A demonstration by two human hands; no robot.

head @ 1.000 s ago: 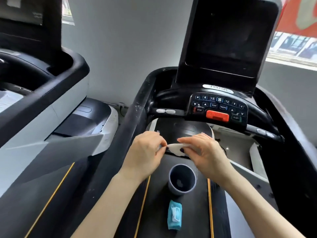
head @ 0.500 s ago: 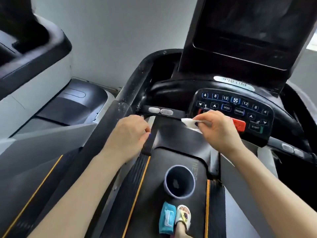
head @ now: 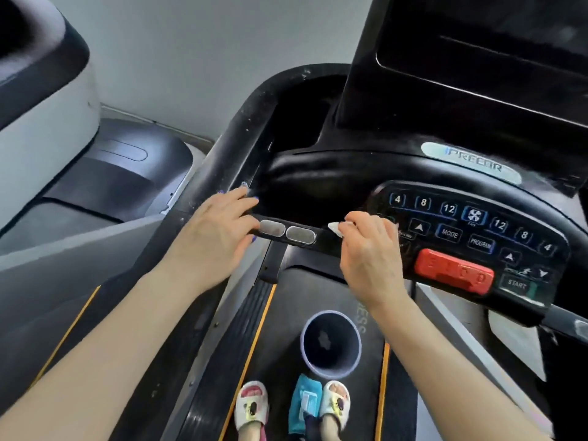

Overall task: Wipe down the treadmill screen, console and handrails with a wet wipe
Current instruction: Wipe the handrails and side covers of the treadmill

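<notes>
You are at the start of the wiping itself, by the look of it: the wet wipe is in hand and just reaching the crossbar below the console, while the screen and the handrails show dust specks and appear untouched.

On the left, your left hand (head: 213,237) lies palm down with its fingers straight and spread. It rests on the spot where the left handrail (head: 245,128) meets the crossbar (head: 321,234), its fingertips just beside two oval metal sensor pads (head: 288,231). It holds nothing and seems only to brace you.

To the right of the pads, your right hand (head: 370,253) is curled, with the white wet wipe (head: 338,228) pinched in its fingers. Only a small folded corner pokes out toward the left, touching or nearly touching the crossbar; which one cannot be told.

Further right sits the console (head: 471,230) with its keypad and a red stop bar (head: 453,272). Above it rises the dark screen (head: 477,43).

The next move likely calls for flattening the wipe and sweeping it along the crossbar, lightly, so no buttons are pressed.
</notes>
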